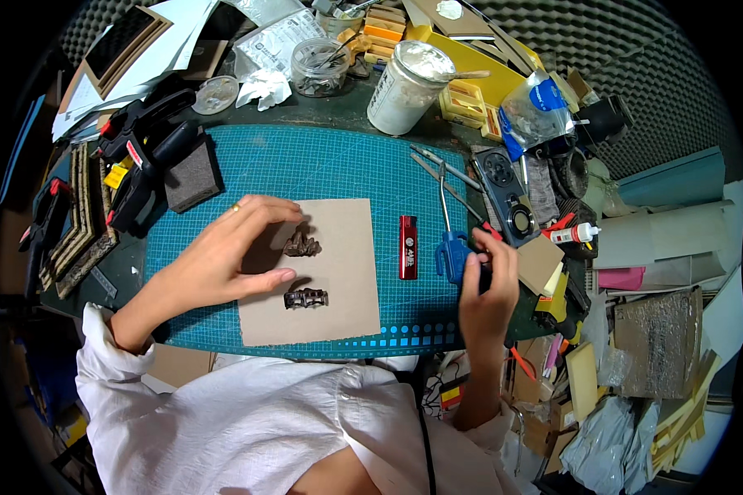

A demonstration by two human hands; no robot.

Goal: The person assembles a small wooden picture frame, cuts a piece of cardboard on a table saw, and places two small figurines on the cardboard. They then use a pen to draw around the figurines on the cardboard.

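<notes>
My left hand (pixel 238 254) is over a square of grey-brown cardboard (pixel 347 264), its thumb and fingers spread and holding nothing. Two small dark brown pieces with an uneven, shiny surface lie on the cardboard: one dark piece (pixel 303 242) close under my fingers, the other (pixel 306 299) just below my thumb tip. My right hand (pixel 489 285) has its fingers apart beside a blue-handled tool (pixel 451 257) with a long bent metal tube. Whether its fingertips touch the blue handle, I cannot tell. Between the cardboard and this tool lies a red lighter (pixel 408 247).
A green cutting mat (pixel 305 161) lies under the cardboard. Black clamps (pixel 153 157) and a dark grey block (pixel 193 175) sit at the left. A jar of white paste (pixel 403 95) and a clear tub (pixel 319 70) stand behind the mat. Tools and a glue bottle (pixel 571 234) crowd the right.
</notes>
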